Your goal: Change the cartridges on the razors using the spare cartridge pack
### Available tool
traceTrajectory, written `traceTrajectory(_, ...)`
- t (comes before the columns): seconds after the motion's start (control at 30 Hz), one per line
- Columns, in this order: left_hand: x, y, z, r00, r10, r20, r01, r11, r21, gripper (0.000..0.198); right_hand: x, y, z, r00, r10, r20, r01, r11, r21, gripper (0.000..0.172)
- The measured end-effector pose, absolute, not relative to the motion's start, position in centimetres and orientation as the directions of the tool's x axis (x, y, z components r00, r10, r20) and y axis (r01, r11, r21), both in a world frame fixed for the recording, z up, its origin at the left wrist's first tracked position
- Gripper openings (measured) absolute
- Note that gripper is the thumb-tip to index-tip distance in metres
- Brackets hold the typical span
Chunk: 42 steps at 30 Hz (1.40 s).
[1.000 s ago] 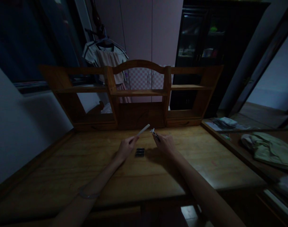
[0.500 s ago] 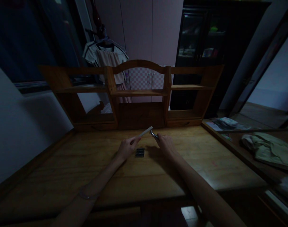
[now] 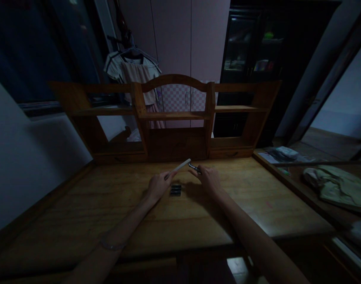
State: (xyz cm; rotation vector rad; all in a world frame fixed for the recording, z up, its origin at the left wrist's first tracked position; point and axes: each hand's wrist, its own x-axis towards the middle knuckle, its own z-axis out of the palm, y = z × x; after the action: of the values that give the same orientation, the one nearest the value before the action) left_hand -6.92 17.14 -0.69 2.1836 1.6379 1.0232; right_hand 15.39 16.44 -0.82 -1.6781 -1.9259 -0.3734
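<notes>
My left hand (image 3: 159, 185) is closed on a thin white stick (image 3: 182, 165), which slants up and to the right. In my right hand (image 3: 208, 178) is a small metal tool (image 3: 194, 168), its curved end close to the stick's far tip; whether they touch is too small to tell. Between and below the hands, a small dark item with several bars (image 3: 175, 190) lies on the wooden desk (image 3: 124, 225).
A wooden shelf unit (image 3: 174, 116) stands along the desk's back edge. Clothes (image 3: 136, 71) hang behind it at the left. On the right lie a pale green cloth (image 3: 340, 187) and papers with a plastic packet (image 3: 282, 154), beyond the desk's raised edge.
The metal tool has tilted flatter in my right hand, and the fingers of that hand have shifted on it. My left hand and the white stick are almost unmoved.
</notes>
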Motion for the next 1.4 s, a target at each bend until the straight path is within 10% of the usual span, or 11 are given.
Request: traceTrajectory(1.4, -7.2, 18.1, 0.8, 0.162, 0.969, 0.185, 0.631, -0.246, 0.735, 0.049, 15.4, 16.4, 0.8, -0.027, 0.773, 0.634, 0.845, 0.356, -0.398, 0.033)
